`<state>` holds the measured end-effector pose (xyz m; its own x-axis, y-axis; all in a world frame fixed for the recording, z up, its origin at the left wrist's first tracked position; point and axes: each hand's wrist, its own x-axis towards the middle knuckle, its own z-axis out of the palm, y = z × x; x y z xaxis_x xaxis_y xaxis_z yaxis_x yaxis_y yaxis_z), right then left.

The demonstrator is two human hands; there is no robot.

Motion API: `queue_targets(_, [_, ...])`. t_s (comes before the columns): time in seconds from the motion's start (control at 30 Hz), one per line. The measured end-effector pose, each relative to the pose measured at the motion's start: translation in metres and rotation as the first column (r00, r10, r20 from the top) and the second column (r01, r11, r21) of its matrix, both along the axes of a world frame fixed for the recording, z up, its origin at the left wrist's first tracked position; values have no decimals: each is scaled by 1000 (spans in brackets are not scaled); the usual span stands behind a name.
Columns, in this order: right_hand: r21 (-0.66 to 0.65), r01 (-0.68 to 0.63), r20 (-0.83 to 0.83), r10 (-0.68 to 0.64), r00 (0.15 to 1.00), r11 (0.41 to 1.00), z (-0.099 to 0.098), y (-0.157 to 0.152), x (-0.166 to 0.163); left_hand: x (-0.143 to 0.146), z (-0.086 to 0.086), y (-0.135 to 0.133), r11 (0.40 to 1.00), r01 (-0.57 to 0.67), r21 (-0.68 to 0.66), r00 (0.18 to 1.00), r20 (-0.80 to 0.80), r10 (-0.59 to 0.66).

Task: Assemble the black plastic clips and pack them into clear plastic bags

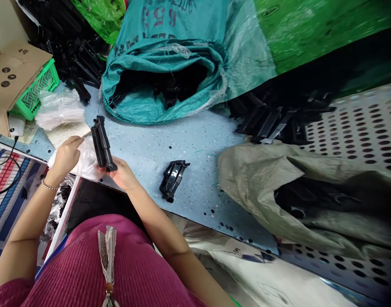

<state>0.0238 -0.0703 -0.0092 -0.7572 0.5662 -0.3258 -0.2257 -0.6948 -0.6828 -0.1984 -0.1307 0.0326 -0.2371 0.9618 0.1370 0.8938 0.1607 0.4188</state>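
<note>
My right hand (122,172) grips the lower end of a long black plastic part (102,143), holding it upright over the near edge of the blue table (195,140). My left hand (66,154) sits just left of it, fingers curled on a clear plastic bag (85,164) lying at the table edge. A second black plastic part (173,179) lies flat on the table to the right of my hands.
A teal woven sack (163,81) lies open at the back with black parts inside. A grey-green sack (297,196) of parts is at the right. More black parts (272,115) are piled behind it. A green basket (38,89), cardboard box (13,68) and bags stand at the left.
</note>
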Motion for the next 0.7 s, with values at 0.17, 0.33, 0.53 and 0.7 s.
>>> queue_targets(0.17, [-352,-366,-114,349,930,861,-17,-21,24,-7,-9,-7,992,14,124,975,217,-41])
queue_targets(0.33, [-411,-250,-110,224,968,877,-29,-31,5,48,0,-52,939,278,205,912,250,-324])
queue_targets(0.53, [-99,19,136,-6,991,995,-7,-35,9,88,9,-99,880,422,216,824,314,-472])
queue_targets(0.7, [75,-34,197,18,980,997,11,-48,1,82,3,-99,967,223,121,947,209,-245])
